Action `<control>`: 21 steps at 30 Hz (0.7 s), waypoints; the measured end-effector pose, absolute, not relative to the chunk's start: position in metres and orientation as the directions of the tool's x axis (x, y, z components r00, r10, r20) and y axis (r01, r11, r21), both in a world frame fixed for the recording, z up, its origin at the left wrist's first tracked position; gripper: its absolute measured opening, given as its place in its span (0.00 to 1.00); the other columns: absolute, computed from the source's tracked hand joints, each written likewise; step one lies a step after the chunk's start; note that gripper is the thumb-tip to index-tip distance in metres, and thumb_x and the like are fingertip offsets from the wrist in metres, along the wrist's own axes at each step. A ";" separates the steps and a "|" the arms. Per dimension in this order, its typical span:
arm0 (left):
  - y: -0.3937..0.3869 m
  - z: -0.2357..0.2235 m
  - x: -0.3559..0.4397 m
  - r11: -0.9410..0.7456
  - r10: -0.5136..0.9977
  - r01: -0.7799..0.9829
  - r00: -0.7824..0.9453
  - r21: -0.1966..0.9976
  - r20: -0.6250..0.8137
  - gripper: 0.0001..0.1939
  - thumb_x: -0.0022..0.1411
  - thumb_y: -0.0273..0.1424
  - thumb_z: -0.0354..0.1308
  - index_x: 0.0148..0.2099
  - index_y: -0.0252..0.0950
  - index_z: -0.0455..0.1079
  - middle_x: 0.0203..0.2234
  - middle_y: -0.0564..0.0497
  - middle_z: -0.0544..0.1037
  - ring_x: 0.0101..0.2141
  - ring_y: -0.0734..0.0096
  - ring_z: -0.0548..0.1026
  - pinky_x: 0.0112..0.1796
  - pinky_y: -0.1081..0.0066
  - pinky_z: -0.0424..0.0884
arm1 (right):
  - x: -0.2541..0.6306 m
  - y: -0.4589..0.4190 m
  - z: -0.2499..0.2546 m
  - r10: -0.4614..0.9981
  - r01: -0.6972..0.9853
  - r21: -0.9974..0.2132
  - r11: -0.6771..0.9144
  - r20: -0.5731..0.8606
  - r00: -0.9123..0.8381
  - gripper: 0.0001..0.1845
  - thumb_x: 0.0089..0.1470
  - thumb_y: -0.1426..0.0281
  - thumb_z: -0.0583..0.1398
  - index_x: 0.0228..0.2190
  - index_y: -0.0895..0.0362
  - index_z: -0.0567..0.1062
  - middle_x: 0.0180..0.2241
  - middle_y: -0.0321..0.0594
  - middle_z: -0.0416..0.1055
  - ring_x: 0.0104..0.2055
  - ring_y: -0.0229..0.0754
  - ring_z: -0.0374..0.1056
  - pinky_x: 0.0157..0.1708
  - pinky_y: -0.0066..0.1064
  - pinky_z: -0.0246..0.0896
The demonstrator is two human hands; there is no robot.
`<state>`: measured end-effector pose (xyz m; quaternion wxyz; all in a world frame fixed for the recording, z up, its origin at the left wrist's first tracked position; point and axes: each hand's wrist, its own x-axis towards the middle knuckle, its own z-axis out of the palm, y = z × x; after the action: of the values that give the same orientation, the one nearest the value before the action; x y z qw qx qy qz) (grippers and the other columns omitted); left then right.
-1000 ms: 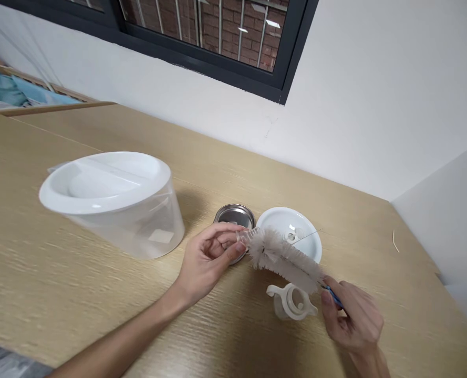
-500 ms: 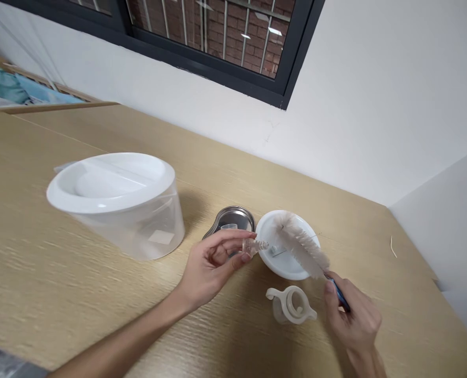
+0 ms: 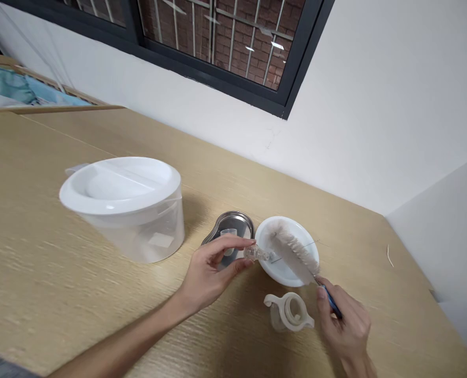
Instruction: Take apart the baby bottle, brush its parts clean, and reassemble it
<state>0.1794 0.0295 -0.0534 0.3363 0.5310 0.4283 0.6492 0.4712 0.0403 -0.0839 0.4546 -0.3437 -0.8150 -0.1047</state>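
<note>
Between thumb and fingertips, my left hand (image 3: 213, 265) pinches a small clear ribbed piece (image 3: 257, 253), its narrow end pointing right at the white bowl's rim. My right hand (image 3: 343, 317) grips the blue handle of a bottle brush (image 3: 294, 252), whose pale bristles lie over the white bowl (image 3: 286, 281). Thin wire-like bits and a small piece show inside the bowl. Below it stands a translucent cup with a two-eared collar (image 3: 290, 312). A kidney-shaped steel tray (image 3: 236, 214), partly hidden by my left hand, holds a small clear cup (image 3: 228, 233).
A large translucent pitcher (image 3: 150, 247) with a white lid stands to the left on the wooden table (image 3: 99, 294). A thin pale strip (image 3: 390, 256) lies at the right. White wall and a dark-framed window (image 3: 233, 79) rise behind the table.
The brush and my right hand have moved slightly left and down, the bristles further over the bowl. My left hand still holds the clear piece. The whole view has shifted a little.
</note>
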 end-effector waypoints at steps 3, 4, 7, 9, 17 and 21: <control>0.031 -0.058 0.178 -0.431 0.870 0.127 -0.204 0.893 0.449 0.09 0.56 0.28 0.68 0.42 0.39 0.81 0.35 0.47 0.83 0.37 0.65 0.79 0.40 0.69 0.75 | 0.470 0.038 -0.081 0.396 0.642 -0.099 0.760 0.854 -0.338 0.14 0.58 0.80 0.60 0.46 0.61 0.75 0.25 0.37 0.70 0.20 0.34 0.62 0.21 0.28 0.58; 0.031 -0.060 0.177 -0.431 0.867 0.146 -0.209 0.891 0.453 0.09 0.57 0.29 0.67 0.42 0.40 0.81 0.35 0.47 0.82 0.37 0.65 0.79 0.40 0.69 0.74 | 0.470 0.037 -0.080 0.362 0.651 -0.082 0.755 0.879 -0.309 0.14 0.57 0.80 0.60 0.46 0.60 0.75 0.25 0.38 0.71 0.21 0.35 0.63 0.22 0.28 0.59; 0.034 -0.061 0.176 -0.431 0.863 0.175 -0.207 0.885 0.461 0.10 0.58 0.30 0.66 0.44 0.41 0.81 0.35 0.48 0.82 0.36 0.65 0.78 0.40 0.68 0.73 | 0.471 0.033 -0.077 0.291 0.655 -0.062 0.753 0.924 -0.247 0.14 0.57 0.80 0.59 0.45 0.59 0.75 0.24 0.39 0.70 0.23 0.39 0.65 0.22 0.30 0.59; 0.034 -0.061 0.175 -0.444 0.856 0.197 -0.193 0.874 0.479 0.11 0.59 0.31 0.65 0.45 0.41 0.81 0.33 0.49 0.81 0.35 0.66 0.78 0.38 0.69 0.73 | 0.473 0.034 -0.078 0.306 0.623 -0.057 0.780 0.904 -0.300 0.14 0.57 0.80 0.59 0.45 0.61 0.75 0.24 0.39 0.69 0.22 0.38 0.64 0.22 0.30 0.59; 0.032 -0.065 0.177 -0.344 0.890 0.183 -0.248 0.921 0.382 0.14 0.57 0.32 0.67 0.46 0.40 0.78 0.31 0.51 0.82 0.34 0.68 0.79 0.42 0.69 0.73 | 0.474 0.041 -0.085 0.380 0.618 -0.090 0.781 0.853 -0.356 0.15 0.57 0.80 0.60 0.47 0.63 0.74 0.26 0.39 0.71 0.21 0.34 0.59 0.23 0.28 0.57; 0.031 -0.061 0.177 -0.330 0.899 0.158 -0.250 0.931 0.361 0.12 0.56 0.33 0.67 0.43 0.38 0.77 0.27 0.52 0.80 0.32 0.68 0.78 0.40 0.69 0.73 | 0.474 0.040 -0.082 0.377 0.620 -0.084 0.780 0.854 -0.359 0.14 0.57 0.80 0.60 0.46 0.63 0.75 0.26 0.39 0.70 0.21 0.34 0.60 0.23 0.28 0.57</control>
<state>0.1772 0.0311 -0.0614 0.3004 0.5336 0.4948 0.6166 0.4738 0.0395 -0.0824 0.4764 -0.3059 -0.8144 -0.1275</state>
